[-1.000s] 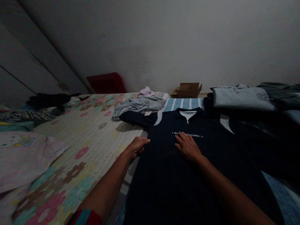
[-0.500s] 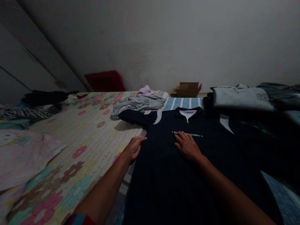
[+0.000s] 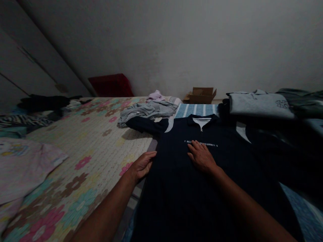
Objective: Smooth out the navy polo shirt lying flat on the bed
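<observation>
A dark navy zip-neck shirt [image 3: 181, 191] with small white chest lettering lies spread face up on the bed in front of me. My right hand [image 3: 202, 158] rests flat on its chest, fingers stretched out just below the lettering. My left hand [image 3: 140, 165] lies at the shirt's left side edge, fingers extended along the fabric; whether it pinches the edge is hidden. The shirt's left sleeve [image 3: 145, 125] stretches out toward the far left.
A floral quilt [image 3: 83, 161] covers the bed on the left. A crumpled grey garment [image 3: 147, 111] lies beyond the sleeve. Folded grey and dark clothes [image 3: 259, 105] are stacked at right. A cardboard box [image 3: 202, 95] and a red crate [image 3: 111, 85] stand by the wall.
My left hand has slid a little toward me along the shirt's left edge. My right hand has stayed on the chest. The view has shifted slightly.
</observation>
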The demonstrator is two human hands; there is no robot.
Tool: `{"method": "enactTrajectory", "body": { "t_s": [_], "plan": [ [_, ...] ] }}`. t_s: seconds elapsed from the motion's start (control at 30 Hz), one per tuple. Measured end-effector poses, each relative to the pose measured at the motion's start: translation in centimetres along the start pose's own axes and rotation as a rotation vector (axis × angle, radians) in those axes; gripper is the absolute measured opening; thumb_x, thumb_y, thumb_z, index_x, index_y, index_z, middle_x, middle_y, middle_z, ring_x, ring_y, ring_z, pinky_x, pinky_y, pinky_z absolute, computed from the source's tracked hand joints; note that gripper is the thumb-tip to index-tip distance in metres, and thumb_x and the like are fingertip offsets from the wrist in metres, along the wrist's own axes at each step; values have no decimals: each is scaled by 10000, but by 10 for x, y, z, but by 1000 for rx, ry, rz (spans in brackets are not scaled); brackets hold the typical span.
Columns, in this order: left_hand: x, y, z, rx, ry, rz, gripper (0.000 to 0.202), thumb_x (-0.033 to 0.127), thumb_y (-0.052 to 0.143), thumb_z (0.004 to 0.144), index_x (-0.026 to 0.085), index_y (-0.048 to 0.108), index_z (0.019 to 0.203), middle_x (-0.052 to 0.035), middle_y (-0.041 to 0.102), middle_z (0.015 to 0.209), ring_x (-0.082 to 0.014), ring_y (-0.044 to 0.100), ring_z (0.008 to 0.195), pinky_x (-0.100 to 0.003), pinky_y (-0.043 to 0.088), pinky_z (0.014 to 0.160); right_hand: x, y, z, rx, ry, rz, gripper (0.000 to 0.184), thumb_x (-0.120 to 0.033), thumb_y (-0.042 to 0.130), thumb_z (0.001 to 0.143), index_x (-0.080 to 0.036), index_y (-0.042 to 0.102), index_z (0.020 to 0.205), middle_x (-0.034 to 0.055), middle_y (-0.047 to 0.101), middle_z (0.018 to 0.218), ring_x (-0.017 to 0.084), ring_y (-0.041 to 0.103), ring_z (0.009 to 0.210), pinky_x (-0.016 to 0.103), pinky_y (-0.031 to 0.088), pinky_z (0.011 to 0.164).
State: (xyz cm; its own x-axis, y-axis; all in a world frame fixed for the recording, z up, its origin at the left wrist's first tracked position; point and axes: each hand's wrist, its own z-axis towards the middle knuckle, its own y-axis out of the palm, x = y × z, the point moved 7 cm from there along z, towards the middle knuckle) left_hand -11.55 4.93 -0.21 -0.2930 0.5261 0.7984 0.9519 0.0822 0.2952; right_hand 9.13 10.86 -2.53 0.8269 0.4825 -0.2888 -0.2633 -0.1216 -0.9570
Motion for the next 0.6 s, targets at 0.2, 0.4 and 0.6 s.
{"method": "enactTrajectory", "body": {
  "t_s": [0.2, 0.4, 0.6],
  "plan": [
    [-2, -2, -1, 122, 37, 24, 122, -7, 658, 615, 96, 659, 682, -60, 689, 615, -150, 624, 464, -207, 496, 446, -1, -1, -1, 8, -3, -1, 492, -376, 331, 977, -158, 400, 1413, 146, 295, 1503, 279, 205, 1395, 457, 163, 1114],
    [-3, -9, 0, 219, 31, -130, 120, 12, 590, 620, 124, 621, 651, -10, 630, 509, -134, 585, 414, -200, 483, 424, -1, -1, 0, 8, -6, -4, 495, -371, 330, 977, -151, 399, 1415, 145, 298, 1502, 286, 216, 1391, 455, 165, 1115],
    [0, -17, -7, 302, -67, -299, 130, 44, 541, 616, 108, 638, 675, -47, 622, 475, -193, 578, 370, -285, 509, 395, 0, 0, 0, 6, -2, -3, 496, -380, 332, 975, -158, 400, 1413, 145, 288, 1506, 286, 214, 1391, 456, 166, 1113]
  ]
}}
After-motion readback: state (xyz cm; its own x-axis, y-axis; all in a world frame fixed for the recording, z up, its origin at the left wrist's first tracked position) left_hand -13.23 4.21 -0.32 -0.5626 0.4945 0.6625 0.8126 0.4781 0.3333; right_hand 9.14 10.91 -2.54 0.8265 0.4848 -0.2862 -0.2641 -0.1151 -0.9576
